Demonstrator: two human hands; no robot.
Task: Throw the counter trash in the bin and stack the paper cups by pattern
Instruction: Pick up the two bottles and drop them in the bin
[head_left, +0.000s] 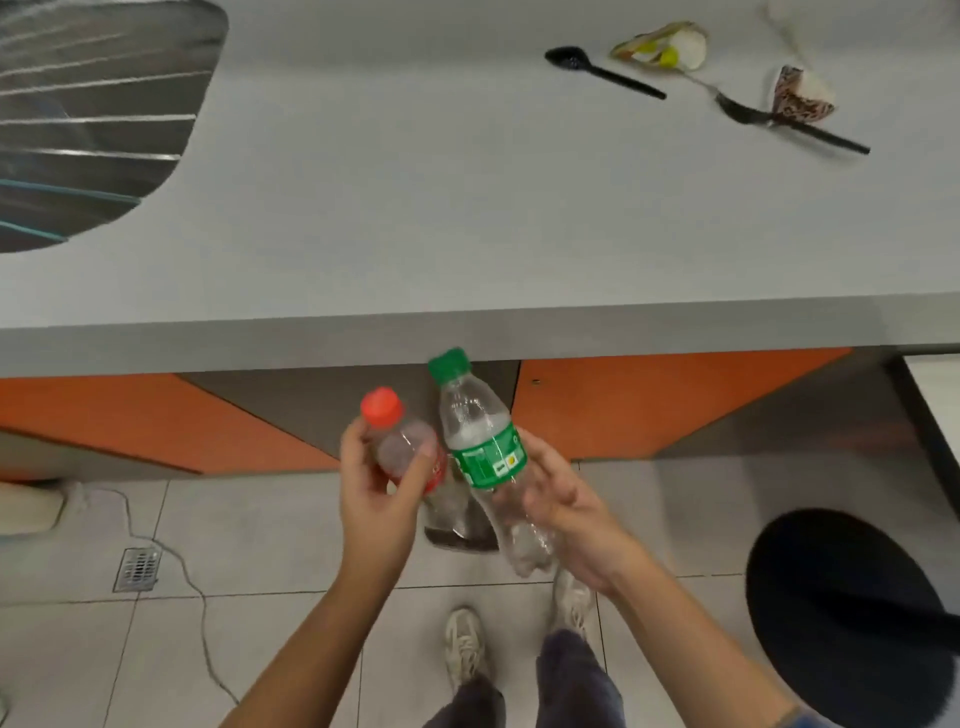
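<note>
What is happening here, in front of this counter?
A person stands at the counter with a plastic bottle in each hand. The left hand holds the red-capped bottle, and the right hand holds the green-capped bottle. Both bottles are in the air in front of the counter's edge. The black bin stands on the floor to the person's right. A black spoon, a black fork and two crushed paper cups lie on the counter, not yet cleared.

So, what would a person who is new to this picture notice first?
Most likely the two plastic bottles in the middle, in front of the counter edge: the left hand holds the red-capped bottle and the right hand the green-capped bottle. Next come the black bin at lower right, and the black spoon and fork on the grey counter.
</note>
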